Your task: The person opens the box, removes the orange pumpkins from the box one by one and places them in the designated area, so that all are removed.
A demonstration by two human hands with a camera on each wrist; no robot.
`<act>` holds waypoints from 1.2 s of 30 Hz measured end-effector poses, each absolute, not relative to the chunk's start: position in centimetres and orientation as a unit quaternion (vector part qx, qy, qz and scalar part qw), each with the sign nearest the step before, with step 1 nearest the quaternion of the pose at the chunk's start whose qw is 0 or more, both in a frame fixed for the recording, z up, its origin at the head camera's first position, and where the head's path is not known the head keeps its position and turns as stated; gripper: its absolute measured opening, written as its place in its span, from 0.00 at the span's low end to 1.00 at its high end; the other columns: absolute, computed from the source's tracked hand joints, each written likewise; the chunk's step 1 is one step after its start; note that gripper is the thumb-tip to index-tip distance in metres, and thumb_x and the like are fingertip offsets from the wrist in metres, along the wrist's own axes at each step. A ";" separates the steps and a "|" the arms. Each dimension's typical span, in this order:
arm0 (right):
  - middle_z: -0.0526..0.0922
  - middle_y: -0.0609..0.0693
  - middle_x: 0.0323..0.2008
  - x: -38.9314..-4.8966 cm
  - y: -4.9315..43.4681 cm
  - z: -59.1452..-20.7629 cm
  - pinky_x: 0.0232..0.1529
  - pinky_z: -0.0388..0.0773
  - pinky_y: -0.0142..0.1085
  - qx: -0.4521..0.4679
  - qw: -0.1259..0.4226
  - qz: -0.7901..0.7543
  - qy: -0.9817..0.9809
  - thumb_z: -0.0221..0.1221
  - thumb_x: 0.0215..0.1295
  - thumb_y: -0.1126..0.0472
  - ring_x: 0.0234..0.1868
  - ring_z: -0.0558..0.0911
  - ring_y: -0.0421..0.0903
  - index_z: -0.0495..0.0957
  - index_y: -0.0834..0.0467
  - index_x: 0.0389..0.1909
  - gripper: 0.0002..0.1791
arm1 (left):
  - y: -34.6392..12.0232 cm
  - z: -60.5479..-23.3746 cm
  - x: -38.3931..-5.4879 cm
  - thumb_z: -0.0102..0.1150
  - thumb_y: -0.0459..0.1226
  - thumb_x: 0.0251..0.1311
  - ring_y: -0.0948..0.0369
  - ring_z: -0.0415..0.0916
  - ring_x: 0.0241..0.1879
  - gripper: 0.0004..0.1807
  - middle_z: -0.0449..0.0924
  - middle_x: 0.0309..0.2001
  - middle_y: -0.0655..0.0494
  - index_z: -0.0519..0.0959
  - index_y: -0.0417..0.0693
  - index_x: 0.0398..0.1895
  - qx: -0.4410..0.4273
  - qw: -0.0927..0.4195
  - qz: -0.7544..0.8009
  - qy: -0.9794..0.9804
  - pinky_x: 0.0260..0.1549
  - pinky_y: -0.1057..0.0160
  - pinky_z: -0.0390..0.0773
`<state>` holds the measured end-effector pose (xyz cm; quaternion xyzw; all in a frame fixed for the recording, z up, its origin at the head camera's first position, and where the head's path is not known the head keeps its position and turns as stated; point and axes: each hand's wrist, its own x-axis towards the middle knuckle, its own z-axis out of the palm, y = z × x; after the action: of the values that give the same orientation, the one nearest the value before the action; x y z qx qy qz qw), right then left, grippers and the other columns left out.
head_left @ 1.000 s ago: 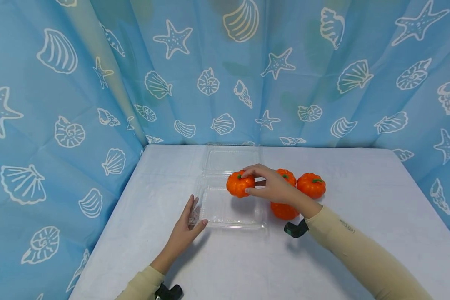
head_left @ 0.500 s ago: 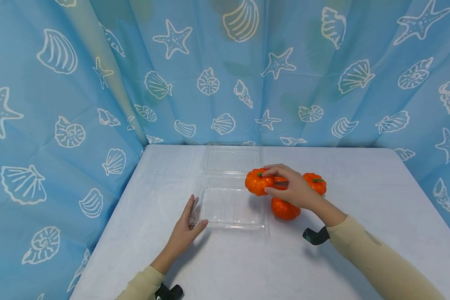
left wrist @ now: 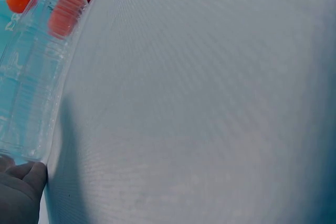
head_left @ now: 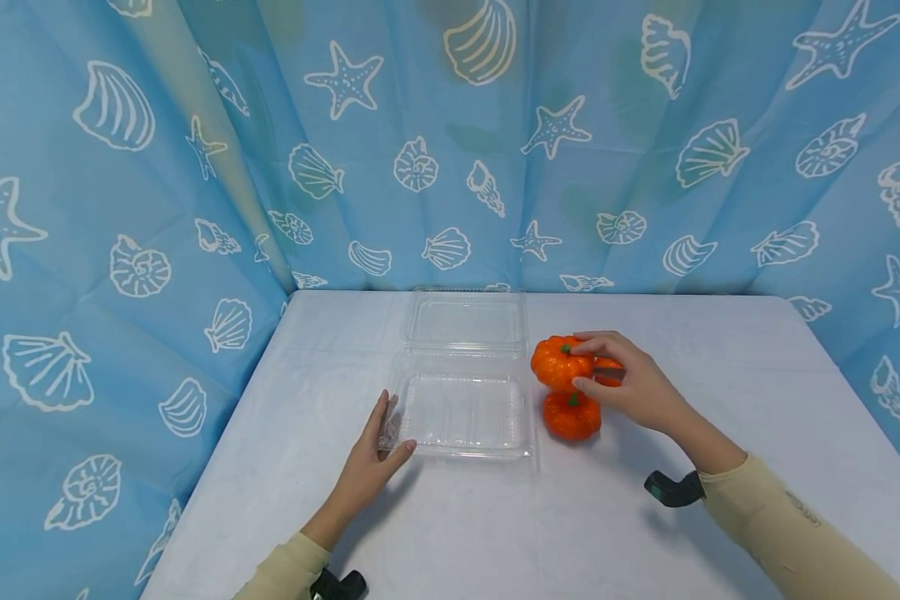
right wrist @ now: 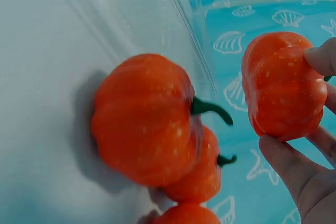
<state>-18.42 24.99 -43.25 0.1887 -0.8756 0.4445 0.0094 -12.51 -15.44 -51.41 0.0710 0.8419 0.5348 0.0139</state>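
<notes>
In the head view, my right hand (head_left: 637,387) holds a small orange toy pumpkin (head_left: 561,362) with a green stem, thumb in front and fingers behind. The pumpkin hangs to the right of a clear plastic clamshell box (head_left: 461,450). A second pumpkin (head_left: 572,417) stands just in front of it, and another pumpkin (head_left: 609,371) is partly hidden behind my fingers. In the right wrist view, the held pumpkin (right wrist: 283,85) is raised apart from a nearer pumpkin (right wrist: 144,119). My left hand (head_left: 371,462) grips the box's front left corner, with its thumb at the front edge.
The box's lid (head_left: 465,321) lies folded back toward the far edge of the white-covered table (head_left: 450,533). A blue curtain (head_left: 412,108) with shells and starfish hangs behind and at the sides. Dark devices sit on both wrists, including the right wrist device (head_left: 673,490).
My right hand has carried the pumpkin rightward, from above the box to beside it, over the other pumpkins. My left hand and the box have stayed put.
</notes>
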 end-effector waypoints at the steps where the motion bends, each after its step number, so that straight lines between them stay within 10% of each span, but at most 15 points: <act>1: 0.71 0.51 0.69 -18.3 25.3 -43.2 0.60 0.78 0.38 0.186 0.014 0.441 -0.878 0.68 0.67 0.56 0.66 0.73 0.56 0.77 0.50 0.56 0.18 | -15.4 -51.4 -12.5 0.64 0.40 0.68 0.46 0.48 0.78 0.49 0.52 0.80 0.46 0.44 0.46 0.83 0.071 0.014 0.535 0.842 0.70 0.46 0.62; 7: 0.71 0.54 0.68 -17.3 27.1 -43.2 0.55 0.67 0.15 0.173 0.037 0.437 -0.882 0.68 0.67 0.57 0.67 0.71 0.58 0.77 0.53 0.55 0.18 | -15.4 -51.5 -12.6 0.65 0.40 0.68 0.46 0.48 0.78 0.49 0.52 0.80 0.46 0.44 0.46 0.83 0.071 0.014 0.536 0.841 0.70 0.46 0.61; 12: 0.71 0.57 0.67 -16.4 28.6 -43.6 0.51 0.71 0.15 0.168 0.050 0.438 -0.882 0.68 0.66 0.60 0.64 0.72 0.58 0.77 0.56 0.55 0.19 | -15.5 -51.6 -12.5 0.65 0.41 0.68 0.46 0.47 0.79 0.49 0.52 0.80 0.47 0.44 0.47 0.83 0.072 0.017 0.536 0.841 0.70 0.45 0.61; 21: 0.71 0.60 0.65 -15.0 30.7 -44.9 0.49 0.74 0.16 0.154 0.052 0.457 -0.874 0.67 0.66 0.65 0.58 0.67 0.23 0.76 0.61 0.54 0.18 | -15.5 -51.6 -12.4 0.65 0.42 0.68 0.47 0.47 0.79 0.49 0.52 0.80 0.48 0.45 0.50 0.83 0.072 0.013 0.538 0.840 0.70 0.46 0.60; 36: 0.71 0.58 0.64 -13.7 32.1 -47.7 0.49 0.73 0.15 0.134 0.044 0.447 -0.883 0.68 0.66 0.63 0.58 0.65 0.22 0.76 0.60 0.53 0.17 | -15.6 -51.6 -12.5 0.65 0.41 0.68 0.47 0.47 0.79 0.49 0.53 0.80 0.48 0.45 0.49 0.83 0.073 0.009 0.537 0.840 0.70 0.44 0.60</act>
<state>-13.74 32.10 -47.72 0.1344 -0.8834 0.4467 0.0444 -12.46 -15.59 -51.58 0.0729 0.8401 0.5375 0.0095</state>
